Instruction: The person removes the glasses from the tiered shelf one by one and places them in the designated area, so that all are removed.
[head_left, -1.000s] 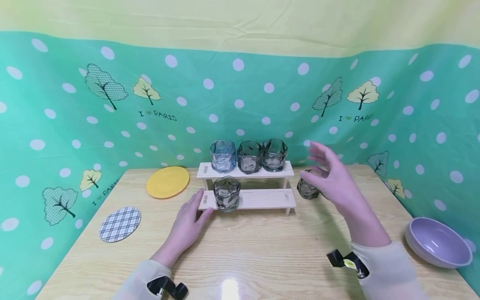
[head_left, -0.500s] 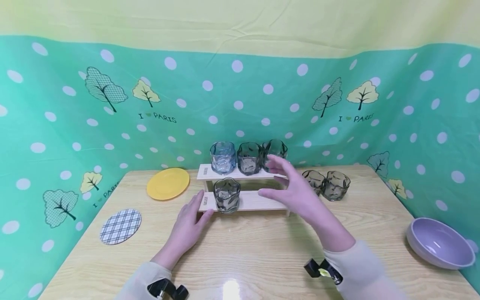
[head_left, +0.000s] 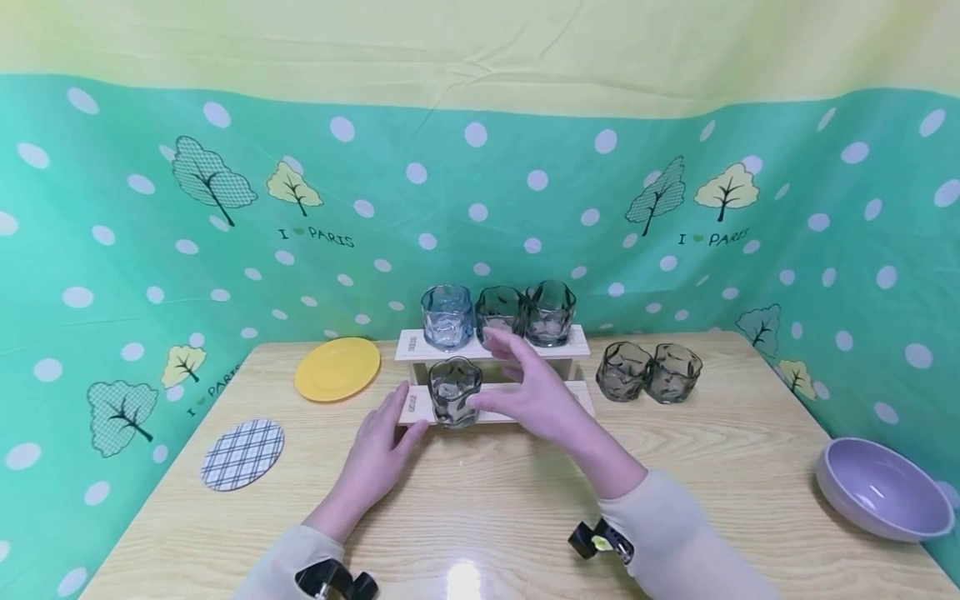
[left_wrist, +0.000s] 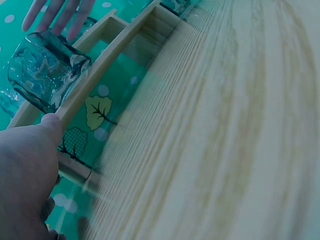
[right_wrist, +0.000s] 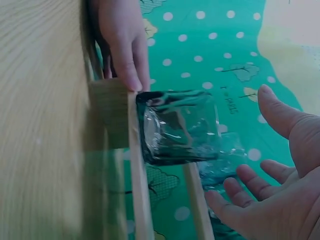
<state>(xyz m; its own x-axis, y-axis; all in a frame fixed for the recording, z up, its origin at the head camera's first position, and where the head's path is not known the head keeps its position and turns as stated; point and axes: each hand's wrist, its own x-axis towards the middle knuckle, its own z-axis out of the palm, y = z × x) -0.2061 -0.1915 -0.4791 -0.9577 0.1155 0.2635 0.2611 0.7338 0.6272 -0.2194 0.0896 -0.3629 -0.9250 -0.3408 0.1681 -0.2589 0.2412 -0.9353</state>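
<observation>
At the left end of the two-tier wooden rack (head_left: 534,403), my left hand (head_left: 378,446) holds the lower step, thumb against its front edge in the left wrist view. A smoky grey, wavy-sided glass (head_left: 453,392) stands upright on that step, just right of the left hand. My right hand (head_left: 528,396) hovers over the rack with fingers and thumb spread, its palm turned to the glass. In the right wrist view a gap shows between this hand (right_wrist: 267,185) and the glass (right_wrist: 177,127). Behind, on the upper step, stand a blue glass (head_left: 447,318) and two grey glasses (head_left: 551,315).
Two more grey glasses (head_left: 624,372) stand side by side right of the rack. A yellow plate (head_left: 337,369) and a checked round coaster (head_left: 242,455) lie on the left. The purple bowl (head_left: 881,492) sits at the right table edge. A green polka-dot curtain (head_left: 480,208) hangs behind.
My right hand has left the glasses on the right of the rack and moved left over the rack to the front glass. My left hand has stayed in place.
</observation>
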